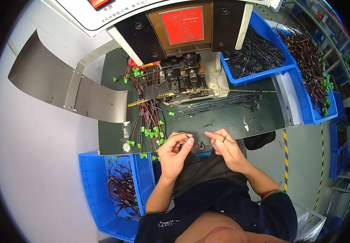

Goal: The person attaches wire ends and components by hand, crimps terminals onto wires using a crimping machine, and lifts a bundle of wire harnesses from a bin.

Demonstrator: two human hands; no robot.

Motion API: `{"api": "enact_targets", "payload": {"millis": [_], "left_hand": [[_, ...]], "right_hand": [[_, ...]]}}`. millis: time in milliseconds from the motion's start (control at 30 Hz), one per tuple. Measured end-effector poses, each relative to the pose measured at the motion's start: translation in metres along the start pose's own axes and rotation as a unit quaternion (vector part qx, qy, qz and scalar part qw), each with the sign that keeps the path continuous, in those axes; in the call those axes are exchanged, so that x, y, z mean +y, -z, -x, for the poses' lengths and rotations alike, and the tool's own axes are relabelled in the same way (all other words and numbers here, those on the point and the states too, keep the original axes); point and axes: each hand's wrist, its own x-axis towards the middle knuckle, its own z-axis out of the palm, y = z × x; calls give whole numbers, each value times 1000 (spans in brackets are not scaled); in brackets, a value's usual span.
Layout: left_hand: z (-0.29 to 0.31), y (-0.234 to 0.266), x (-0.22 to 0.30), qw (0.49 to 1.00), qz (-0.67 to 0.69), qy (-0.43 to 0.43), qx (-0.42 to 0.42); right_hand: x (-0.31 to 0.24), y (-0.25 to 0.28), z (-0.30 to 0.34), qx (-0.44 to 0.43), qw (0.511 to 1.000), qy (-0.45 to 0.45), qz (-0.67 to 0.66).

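My left hand [174, 156] is closed in a pinch on a thin dark wire [188, 137] just above the bench's front edge. A short stretch of red and black wire [197, 145] shows beside its fingertips. My right hand [231, 153] is to the right, thumb bent against the fingers and index finger pointing at the left hand; what it holds, if anything, is too small to make out. Ahead of both hands a row of black wires [223, 104] lies on the green bench. To the left lies a bundle of red and black wires with green connectors [152, 131].
A crimping press [187, 77] stands at the back, with a brass terminal strip [138, 103] running through it. Blue bins hold black wires [256, 52] and red-black wires [310, 69] at the right. Another blue bin [87, 182] sits at lower left. A curved metal guide [98, 101] reaches in.
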Motion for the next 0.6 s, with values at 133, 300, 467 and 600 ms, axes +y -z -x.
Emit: {"api": "enact_targets", "payload": {"millis": [133,300,467,600], "left_hand": [[1,-1,3,1000,-6,5,-5],[5,0,2,999,25,23,-26],[3,6,-2,996,84,23,-16],[-1,14,-1,992,104,58,-38]], "right_hand": [[4,-14,-8,45,996,-41,-57],[5,-24,-25,34,996,64,56],[5,-28,-28,18,990,-71,-124],[6,-22,-28,3,988,-90,-124]]}}
